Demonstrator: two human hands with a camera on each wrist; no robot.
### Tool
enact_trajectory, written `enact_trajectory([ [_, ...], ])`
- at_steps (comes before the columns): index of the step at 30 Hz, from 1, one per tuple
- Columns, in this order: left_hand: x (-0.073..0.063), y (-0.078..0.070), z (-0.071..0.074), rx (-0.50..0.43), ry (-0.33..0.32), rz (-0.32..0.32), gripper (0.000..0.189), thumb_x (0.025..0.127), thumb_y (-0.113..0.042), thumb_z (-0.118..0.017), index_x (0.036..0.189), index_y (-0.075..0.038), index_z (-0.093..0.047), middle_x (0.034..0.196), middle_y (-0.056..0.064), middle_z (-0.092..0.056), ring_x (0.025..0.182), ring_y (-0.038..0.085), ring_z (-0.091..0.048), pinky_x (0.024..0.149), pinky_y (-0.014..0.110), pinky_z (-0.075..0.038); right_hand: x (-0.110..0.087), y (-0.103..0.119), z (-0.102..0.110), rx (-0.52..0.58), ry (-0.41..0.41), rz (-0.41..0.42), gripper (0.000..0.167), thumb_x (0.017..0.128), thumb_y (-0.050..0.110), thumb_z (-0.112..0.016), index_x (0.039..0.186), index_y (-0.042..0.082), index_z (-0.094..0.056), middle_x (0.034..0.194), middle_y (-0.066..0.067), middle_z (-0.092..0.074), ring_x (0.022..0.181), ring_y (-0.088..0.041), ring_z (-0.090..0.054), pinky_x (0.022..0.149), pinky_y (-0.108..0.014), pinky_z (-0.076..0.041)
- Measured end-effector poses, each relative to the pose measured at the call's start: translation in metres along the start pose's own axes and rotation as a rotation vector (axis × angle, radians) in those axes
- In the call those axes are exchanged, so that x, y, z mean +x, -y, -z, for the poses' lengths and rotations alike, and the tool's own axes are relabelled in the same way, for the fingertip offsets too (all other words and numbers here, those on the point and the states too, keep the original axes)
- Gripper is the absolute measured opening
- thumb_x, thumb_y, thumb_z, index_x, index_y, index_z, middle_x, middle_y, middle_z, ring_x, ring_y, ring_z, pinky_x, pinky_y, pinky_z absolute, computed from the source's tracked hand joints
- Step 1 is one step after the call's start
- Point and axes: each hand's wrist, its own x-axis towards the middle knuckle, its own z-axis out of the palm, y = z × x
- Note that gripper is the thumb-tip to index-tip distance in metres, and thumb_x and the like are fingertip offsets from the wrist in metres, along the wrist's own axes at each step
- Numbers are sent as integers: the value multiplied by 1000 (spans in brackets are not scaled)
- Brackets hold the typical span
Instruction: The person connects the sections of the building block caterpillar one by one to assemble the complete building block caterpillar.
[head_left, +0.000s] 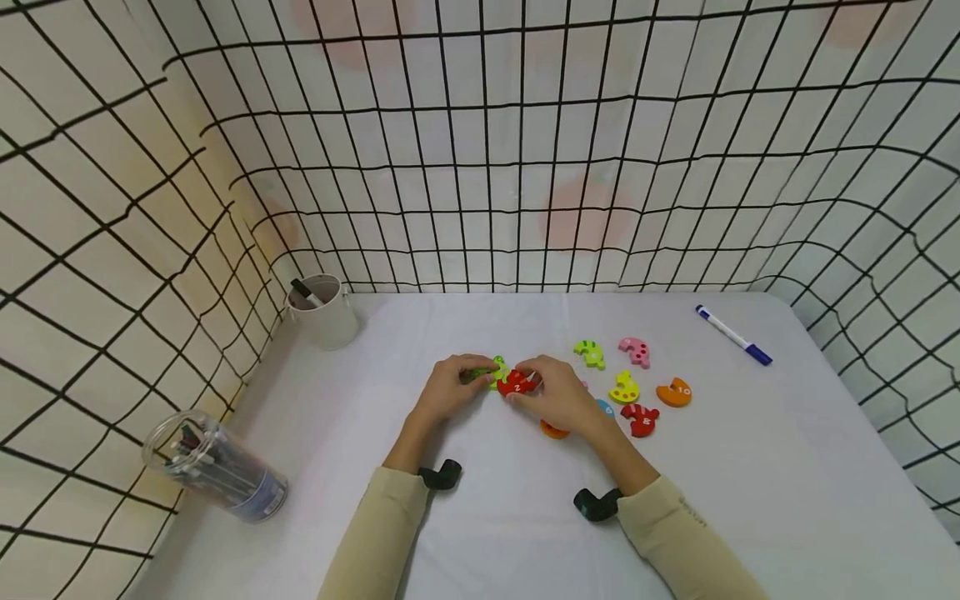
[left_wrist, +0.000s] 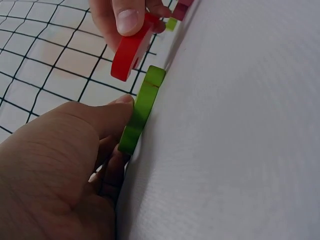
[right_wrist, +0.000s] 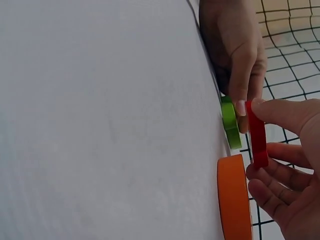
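Note:
My right hand (head_left: 558,396) pinches a red animal-shaped piece (head_left: 516,382) marked with a white 2, thumb on one edge and fingers on the other. In both wrist views that red piece is raised off the white tabletop. My left hand (head_left: 447,387) holds a green piece (left_wrist: 142,110) low at the table, its thumb against the edge. The two pieces are close together, and in the head view the red one overlaps the green one. An orange piece (right_wrist: 234,197) lies by the right hand, partly hidden under it in the head view.
Right of the hands lie a yellow piece (head_left: 624,388), another red piece (head_left: 641,420), an orange piece (head_left: 675,392), a pink piece (head_left: 635,351) and a green piece (head_left: 590,353). A marker (head_left: 733,335), white cup (head_left: 330,325) and pen jar (head_left: 225,475) stand farther out. Black mesh surrounds the table.

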Motion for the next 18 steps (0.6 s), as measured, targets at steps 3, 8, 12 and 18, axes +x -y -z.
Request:
enact_trajectory([
  [3, 1, -1, 0, 5, 0, -4, 21, 96, -27, -75, 116, -25, -79, 128, -3, -73, 126, 21, -63, 109, 43, -50, -1, 3, -2, 9, 1, -34, 50, 87, 31, -84, 128, 7, -69, 114, -5, -71, 99, -20, -63, 88, -39, -58],
  [8, 0, -3, 0, 5, -2, 9, 20, 95, -27, -75, 115, -26, -79, 128, -3, -73, 126, 21, -63, 109, 44, -50, -1, 5, -6, -14, 31, -85, 50, 87, 35, -83, 128, 10, -69, 114, -2, -70, 100, -18, -62, 90, -39, -58],
  [12, -1, -2, 1, 10, 5, 21, 20, 96, -29, -75, 115, -26, -79, 129, -4, -73, 128, 20, -62, 111, 43, -48, 0, 7, -10, -21, 16, -101, 49, 86, 36, -84, 126, 11, -70, 110, -1, -70, 98, -17, -62, 89, -37, -58],
  [18, 0, -3, 0, -5, 6, 14, 20, 95, -28, -76, 114, -26, -80, 128, -3, -73, 127, 20, -63, 111, 43, -49, 1, 11, -10, -29, 5, -131, 48, 84, 34, -85, 124, 10, -71, 109, -2, -68, 96, -19, -61, 86, -37, -58],
])
